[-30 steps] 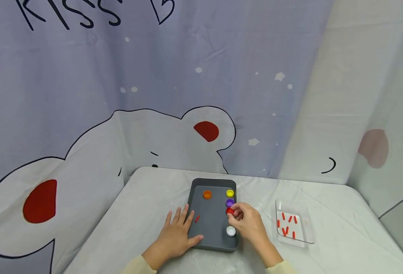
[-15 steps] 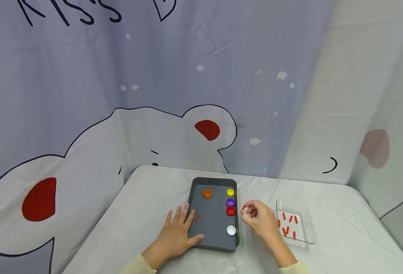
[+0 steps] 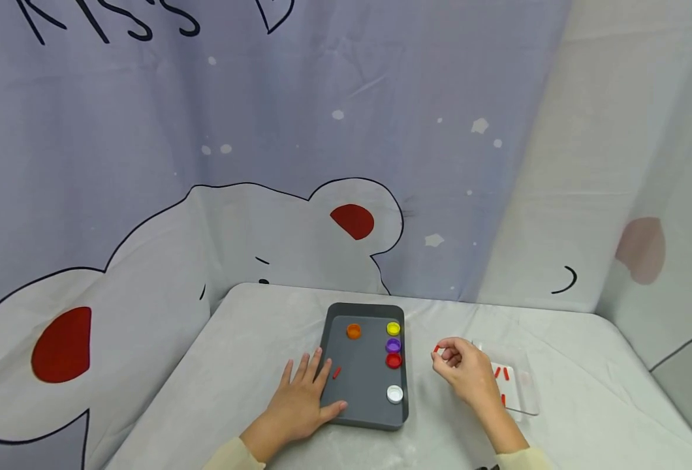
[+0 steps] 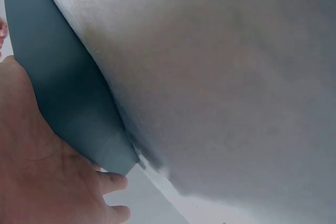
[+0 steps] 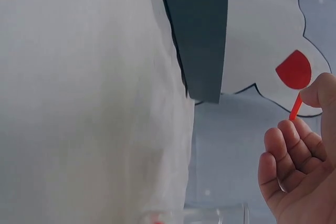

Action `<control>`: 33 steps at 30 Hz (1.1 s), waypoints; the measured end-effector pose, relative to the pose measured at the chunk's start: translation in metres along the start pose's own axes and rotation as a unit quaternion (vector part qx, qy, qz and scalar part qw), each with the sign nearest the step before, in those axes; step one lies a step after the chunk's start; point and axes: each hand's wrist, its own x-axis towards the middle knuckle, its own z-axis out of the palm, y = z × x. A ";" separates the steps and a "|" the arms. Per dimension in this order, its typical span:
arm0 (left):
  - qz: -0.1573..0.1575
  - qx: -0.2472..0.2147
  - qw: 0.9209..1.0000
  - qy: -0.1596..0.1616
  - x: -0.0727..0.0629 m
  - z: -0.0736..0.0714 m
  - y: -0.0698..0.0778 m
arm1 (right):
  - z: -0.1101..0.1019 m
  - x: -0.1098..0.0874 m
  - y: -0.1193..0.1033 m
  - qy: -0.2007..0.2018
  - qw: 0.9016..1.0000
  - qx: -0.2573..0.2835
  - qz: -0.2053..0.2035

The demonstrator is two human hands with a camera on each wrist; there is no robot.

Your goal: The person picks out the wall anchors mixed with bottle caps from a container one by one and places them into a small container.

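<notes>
My right hand (image 3: 468,375) pinches a small red stick (image 5: 296,107) between thumb and fingertips, raised between the tray and the clear box. My left hand (image 3: 299,405) lies with fingers spread over the near left rim of the grey tray (image 3: 363,391). Inside this tray, another red stick (image 3: 337,373) lies close to the left fingers. Along its right side sit small round cups: yellow (image 3: 393,329), purple (image 3: 392,346), red (image 3: 393,360) and, nearer, white (image 3: 395,394). An orange cup (image 3: 354,331) sits at the far left.
Right of the tray stands a clear plastic box (image 3: 528,385) with loose red sticks (image 3: 506,374) in it, partly hidden by my right hand. A white cloth (image 3: 264,333) covers the table. Behind it hangs a printed curtain (image 3: 299,117).
My right hand has moved right, from the red cup out over the tray's edge towards the clear box, carrying the red stick. The left hand has stayed in place.
</notes>
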 end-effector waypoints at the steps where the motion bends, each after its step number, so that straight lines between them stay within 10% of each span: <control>1: -0.001 0.002 1.000 -0.001 0.000 0.000 0.000 | -0.002 0.000 0.001 0.001 1.000 0.001 0.000; 33: -0.003 -0.003 1.000 -0.005 -0.001 -0.003 0.002 | -0.078 -0.016 0.063 0.029 0.995 -0.067 0.061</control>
